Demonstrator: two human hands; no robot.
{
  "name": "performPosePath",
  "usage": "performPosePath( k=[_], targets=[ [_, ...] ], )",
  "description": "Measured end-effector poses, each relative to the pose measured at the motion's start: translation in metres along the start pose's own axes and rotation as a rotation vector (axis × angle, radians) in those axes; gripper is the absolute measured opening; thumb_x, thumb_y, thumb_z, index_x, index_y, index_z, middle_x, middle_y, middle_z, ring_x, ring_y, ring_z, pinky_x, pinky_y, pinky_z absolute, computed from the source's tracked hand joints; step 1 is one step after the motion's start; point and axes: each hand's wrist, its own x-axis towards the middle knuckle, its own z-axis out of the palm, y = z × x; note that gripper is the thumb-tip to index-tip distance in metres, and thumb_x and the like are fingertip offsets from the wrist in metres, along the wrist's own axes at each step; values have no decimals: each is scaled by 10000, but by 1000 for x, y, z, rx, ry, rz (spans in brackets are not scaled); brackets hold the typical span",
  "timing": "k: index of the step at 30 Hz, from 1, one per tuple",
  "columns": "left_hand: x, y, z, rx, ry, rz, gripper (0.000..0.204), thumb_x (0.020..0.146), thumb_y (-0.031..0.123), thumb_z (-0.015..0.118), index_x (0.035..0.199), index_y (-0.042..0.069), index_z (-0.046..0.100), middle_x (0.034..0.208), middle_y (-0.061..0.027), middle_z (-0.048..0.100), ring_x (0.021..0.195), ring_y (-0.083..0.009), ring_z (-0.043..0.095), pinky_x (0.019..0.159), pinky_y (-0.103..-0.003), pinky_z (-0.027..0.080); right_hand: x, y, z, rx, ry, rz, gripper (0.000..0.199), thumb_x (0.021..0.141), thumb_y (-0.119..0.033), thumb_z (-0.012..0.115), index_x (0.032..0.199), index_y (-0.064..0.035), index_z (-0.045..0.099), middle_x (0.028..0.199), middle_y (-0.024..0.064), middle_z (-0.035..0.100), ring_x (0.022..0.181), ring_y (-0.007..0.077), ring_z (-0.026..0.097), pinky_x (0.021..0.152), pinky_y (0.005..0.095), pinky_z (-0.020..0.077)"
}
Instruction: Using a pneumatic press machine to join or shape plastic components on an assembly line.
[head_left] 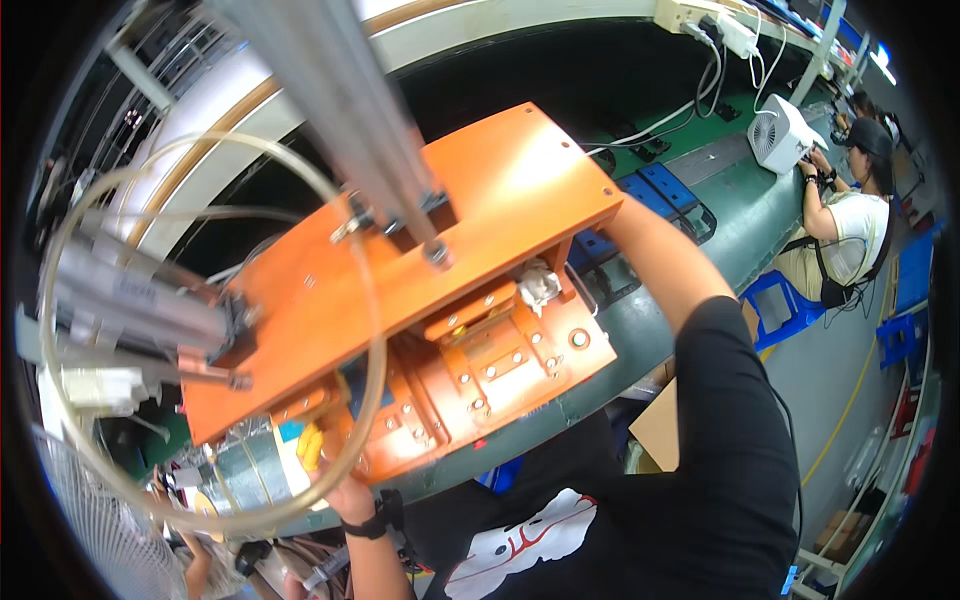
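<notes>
An orange press fixture (480, 200) stands before me, its flat top plate over a lower bed (480, 375) with several bolts and pins. At the plate's near left end is my left hand (340, 488), a dark band on its wrist. Its fingers look curled together by the lower bed, with yellow (311, 446) at their tips; whether that is finger covers or a held piece is unclear. My right arm stretches to the plate's far right corner, where my right hand (616, 222) passes behind the plate and its fingers are hidden. A crumpled white piece (539, 287) sits under the plate.
Two metal cylinders (340, 110) rise from the plate, and a clear hose (375, 330) loops in front. Blue black-edged parts (665, 190) lie on the green bench (745, 215). At the right, a co-worker (850, 220) sits by a white fan-like device (782, 138).
</notes>
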Motion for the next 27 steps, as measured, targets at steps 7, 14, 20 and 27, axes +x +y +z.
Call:
performPosePath(
  k=[7,14,20,27],
  targets=[
    [0,2,-39,96,-5,14,272,1071,72,446,1230,-52,629,1203,-150,660,1095,-244,620,974,-346,472,-174,-62,-82,-348,346,-48,229,949,-119,704,1141,5,720,1020,202,735,947,330,709,865,366,545],
    [-36,-49,-110,552,-264,-228,357,925,122,707,1224,-55,627,1286,-254,628,1210,-410,592,1074,-475,443,-339,-217,-86,564,441,102,292,999,-125,549,1121,89,704,1077,106,727,1004,183,680,923,314,509],
    [-71,-66,-108,611,-261,-170,511,806,138,794,1254,-43,626,1402,-285,563,1346,-501,471,1145,-544,379,-316,-308,0,398,-49,-424,208,850,-79,729,1022,38,723,1032,177,752,1026,342,732,946,427,580],
    [-70,-69,-105,657,-233,-136,412,838,145,740,1206,-23,666,1353,-287,597,1321,-490,497,1127,-542,394,-222,-338,118,-103,-28,-807,226,810,-27,763,1020,-2,682,999,156,695,1012,364,697,870,430,583]
  ],
)
